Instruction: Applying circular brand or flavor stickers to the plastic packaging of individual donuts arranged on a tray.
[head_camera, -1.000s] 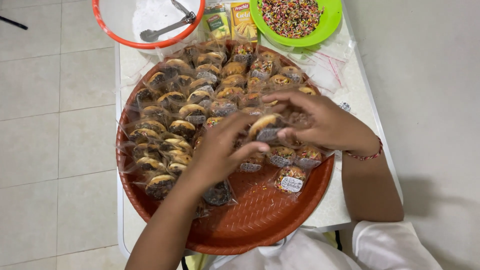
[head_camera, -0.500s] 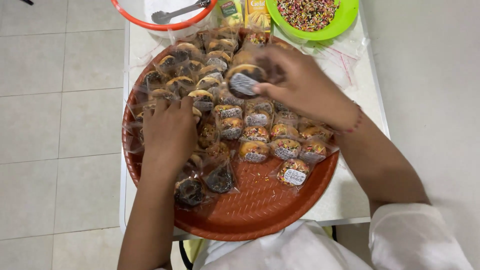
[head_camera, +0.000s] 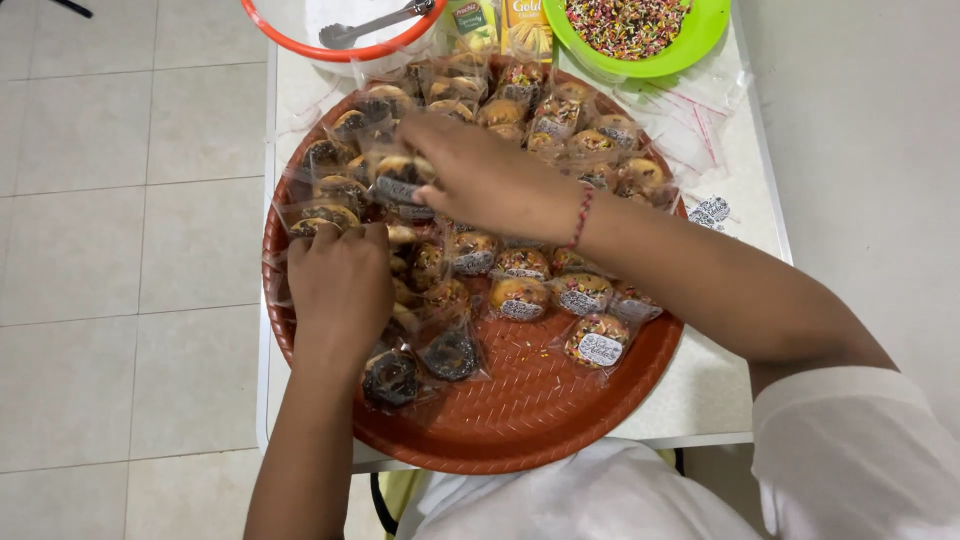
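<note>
- While a round, woven-pattern terracotta plastic tray (head_camera: 520, 420) fills most of a small white tabletop (head_camera: 710, 375), the right hand (head_camera: 480, 175) reaches across it, its fingers (head_camera: 425, 165) pinching a clear-wrapped doughnut with dark topping and a round label (head_camera: 398, 180) over the tray's upper left.
- The left hand (head_camera: 340, 285) lies palm-down on wrapped doughnuts at the tray's left side, fingers (head_camera: 350, 240) curled together on the packets.
- Rows of wrapped, sprinkle-topped doughnuts (head_camera: 520, 295) cover the far half; two chocolate-coated doughnuts (head_camera: 420, 365) lie just beside the left wrist.
- Beyond the tray stand a green bowl of coloured sprinkles (head_camera: 690, 40) and an orange-rimmed white bowl holding metal tongs (head_camera: 375, 25).
- A red thread bracelet (head_camera: 580, 215) circles the right wrist.
</note>
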